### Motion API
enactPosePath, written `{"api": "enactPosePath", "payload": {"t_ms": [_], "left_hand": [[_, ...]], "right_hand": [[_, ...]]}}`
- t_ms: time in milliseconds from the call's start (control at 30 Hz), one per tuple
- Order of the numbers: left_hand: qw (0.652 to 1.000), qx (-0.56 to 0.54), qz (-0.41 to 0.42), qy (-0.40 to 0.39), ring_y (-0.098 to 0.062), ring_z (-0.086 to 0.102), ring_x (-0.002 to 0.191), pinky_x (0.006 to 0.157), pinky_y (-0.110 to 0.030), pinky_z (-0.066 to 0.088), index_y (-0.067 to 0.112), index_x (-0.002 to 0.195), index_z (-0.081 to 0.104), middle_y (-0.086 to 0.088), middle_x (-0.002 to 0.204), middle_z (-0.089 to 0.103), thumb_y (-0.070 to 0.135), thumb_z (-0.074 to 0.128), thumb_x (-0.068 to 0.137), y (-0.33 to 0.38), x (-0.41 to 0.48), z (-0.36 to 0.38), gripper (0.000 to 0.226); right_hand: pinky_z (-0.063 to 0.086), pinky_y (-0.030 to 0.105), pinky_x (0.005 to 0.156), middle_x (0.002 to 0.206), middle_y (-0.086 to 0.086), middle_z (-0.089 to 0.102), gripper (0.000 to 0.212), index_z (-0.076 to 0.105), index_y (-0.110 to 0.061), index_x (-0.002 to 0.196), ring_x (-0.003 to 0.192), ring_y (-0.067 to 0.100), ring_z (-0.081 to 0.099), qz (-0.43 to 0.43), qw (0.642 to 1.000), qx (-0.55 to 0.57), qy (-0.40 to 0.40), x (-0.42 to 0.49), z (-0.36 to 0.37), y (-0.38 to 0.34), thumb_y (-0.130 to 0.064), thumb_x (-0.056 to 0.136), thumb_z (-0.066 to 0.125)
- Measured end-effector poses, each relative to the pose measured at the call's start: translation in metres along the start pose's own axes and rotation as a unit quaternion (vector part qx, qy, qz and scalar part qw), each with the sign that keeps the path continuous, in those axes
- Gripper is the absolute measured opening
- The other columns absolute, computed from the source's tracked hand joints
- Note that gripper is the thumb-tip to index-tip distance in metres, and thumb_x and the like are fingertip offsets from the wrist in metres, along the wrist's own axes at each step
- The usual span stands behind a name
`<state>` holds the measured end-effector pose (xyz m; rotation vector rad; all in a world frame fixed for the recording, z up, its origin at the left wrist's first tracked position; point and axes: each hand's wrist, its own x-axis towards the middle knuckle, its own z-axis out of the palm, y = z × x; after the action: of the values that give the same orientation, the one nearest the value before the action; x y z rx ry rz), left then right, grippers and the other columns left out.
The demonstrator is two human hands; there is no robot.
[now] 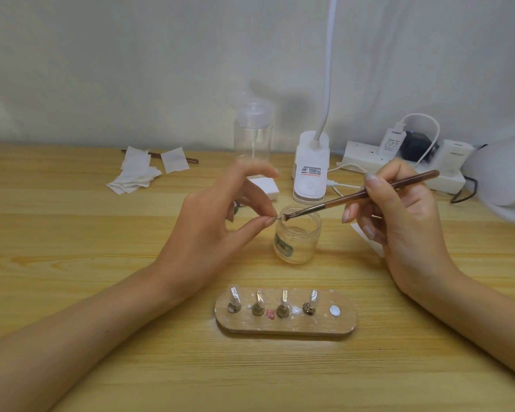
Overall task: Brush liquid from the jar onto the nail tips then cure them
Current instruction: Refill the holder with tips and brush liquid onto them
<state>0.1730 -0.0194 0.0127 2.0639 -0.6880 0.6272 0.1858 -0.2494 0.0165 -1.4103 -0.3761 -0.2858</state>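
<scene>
1. Nail tip (277,217) – tiny and hard to make out, pinched between thumb and forefinger of the left hand (217,221), held right at the near-left rim of the jar (298,239).
2. Brush (369,191) – its bristle end touches the held tip over the jar mouth; the handle slants up to the right.
3. Right hand (405,221) grips the brush handle pen-style, fingers curled round it.
4. Jar is open and clear with a small label, standing on the table (72,233) between the two hands.
5. Wooden holder (286,327) lies nearer the person, with four more tips (284,298) upright on stands and one bare round spot at its right end.
6. Behind the jar: pump bottle (252,135), clip lamp (309,171), power strip (366,162); paper pads (137,171) far left.
</scene>
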Motion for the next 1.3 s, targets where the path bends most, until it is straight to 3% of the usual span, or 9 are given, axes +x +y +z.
{"api": "enactPosePath", "payload": {"t_ms": [133, 300, 433, 533, 633, 833, 933, 1100, 1300], "left_hand": [[1.0, -0.015, -0.006, 0.0, 0.003, 0.063, 0.081, 0.066, -0.014, 0.041, 0.021, 0.123, 0.054, 0.014, 0.084, 0.071, 0.005, 0.078, 0.084, 0.001, -0.001, 0.0, 0.048], [0.997, -0.071, -0.037, 0.001, -0.007, 0.069, 0.085, 0.066, -0.023, 0.049, 0.031, 0.129, 0.049, 0.012, 0.086, 0.071, 0.003, 0.078, 0.084, 0.001, -0.001, 0.002, 0.06], [0.99, -0.117, -0.065, 0.033, -0.012, 0.07, 0.087, 0.068, -0.025, 0.052, 0.031, 0.131, 0.048, 0.009, 0.087, 0.073, 0.003, 0.076, 0.086, 0.001, 0.002, -0.004, 0.06], [0.982, -0.161, -0.076, 0.063, -0.018, 0.071, 0.088, 0.072, -0.025, 0.054, 0.031, 0.132, 0.047, 0.004, 0.089, 0.073, 0.004, 0.075, 0.087, 0.007, 0.008, -0.01, 0.059], [0.976, -0.201, -0.056, 0.061, -0.021, 0.071, 0.089, 0.074, -0.028, 0.055, 0.031, 0.134, 0.046, 0.002, 0.088, 0.071, 0.011, 0.075, 0.086, 0.022, 0.013, -0.014, 0.06], [0.99, -0.132, 0.012, 0.055, -0.02, 0.072, 0.093, 0.074, -0.029, 0.056, 0.032, 0.135, 0.045, 0.01, 0.092, 0.072, 0.015, 0.076, 0.087, 0.043, 0.012, -0.014, 0.06], [0.994, -0.081, 0.038, 0.06, -0.014, 0.071, 0.092, 0.073, -0.03, 0.055, 0.033, 0.133, 0.046, 0.015, 0.093, 0.072, 0.024, 0.073, 0.087, 0.041, 0.006, -0.014, 0.054], [0.997, -0.036, 0.054, 0.035, -0.005, 0.069, 0.085, 0.071, -0.013, 0.046, 0.031, 0.13, 0.048, 0.015, 0.093, 0.072, 0.026, 0.073, 0.086, 0.03, -0.001, -0.014, 0.051], [0.998, -0.013, 0.049, 0.025, -0.007, 0.069, 0.083, 0.068, -0.013, 0.044, 0.029, 0.13, 0.048, 0.016, 0.088, 0.073, 0.02, 0.079, 0.084, 0.02, -0.004, -0.013, 0.055]], "right_hand": [[0.033, 0.015, 0.04, 0.061, 0.012, 0.065, 0.023, 0.047, -0.018, 0.077, 0.039, 0.011, 0.041, 0.004, 1.0, -0.011, 0.004, -0.001, 0.0, -0.001, -0.034, 0.09, 0.059], [0.035, 0.016, 0.043, 0.062, 0.007, 0.065, 0.023, 0.051, -0.028, 0.075, 0.043, 0.011, 0.044, -0.018, 0.999, 0.006, 0.047, 0.002, -0.002, -0.012, -0.031, 0.096, 0.058], [0.035, 0.016, 0.043, 0.063, 0.002, 0.065, 0.017, 0.051, -0.026, 0.081, 0.044, 0.008, 0.044, -0.02, 0.997, 0.017, 0.072, 0.021, -0.012, -0.034, -0.029, 0.098, 0.054], [0.032, 0.015, 0.042, 0.065, 0.001, 0.066, 0.021, 0.054, -0.025, 0.083, 0.045, 0.009, 0.044, -0.013, 0.998, -0.007, 0.064, 0.028, -0.026, -0.05, -0.022, 0.102, 0.048], [0.035, 0.015, 0.041, 0.069, 0.005, 0.067, 0.018, 0.059, -0.024, 0.081, 0.047, 0.01, 0.047, -0.007, 0.998, -0.047, 0.034, 0.015, -0.038, -0.063, -0.032, 0.097, 0.053], [0.037, 0.017, 0.042, 0.063, 0.004, 0.064, 0.024, 0.052, -0.02, 0.078, 0.047, 0.011, 0.048, -0.003, 1.0, -0.006, 0.029, -0.011, -0.034, -0.075, -0.04, 0.081, 0.064], [0.038, 0.018, 0.044, 0.06, 0.002, 0.06, 0.016, 0.051, -0.023, 0.075, 0.05, 0.01, 0.051, 0.001, 1.0, 0.013, 0.009, -0.016, -0.021, -0.07, -0.032, 0.084, 0.062], [0.041, 0.017, 0.044, 0.056, 0.001, 0.058, 0.023, 0.052, -0.024, 0.073, 0.051, 0.011, 0.054, -0.014, 0.999, 0.028, 0.012, -0.022, -0.004, -0.052, -0.02, 0.095, 0.057], [0.042, 0.018, 0.044, 0.059, 0.001, 0.063, 0.021, 0.054, -0.029, 0.073, 0.049, 0.012, 0.054, -0.015, 0.999, 0.027, 0.03, -0.028, 0.004, -0.031, -0.024, 0.093, 0.055]]}}
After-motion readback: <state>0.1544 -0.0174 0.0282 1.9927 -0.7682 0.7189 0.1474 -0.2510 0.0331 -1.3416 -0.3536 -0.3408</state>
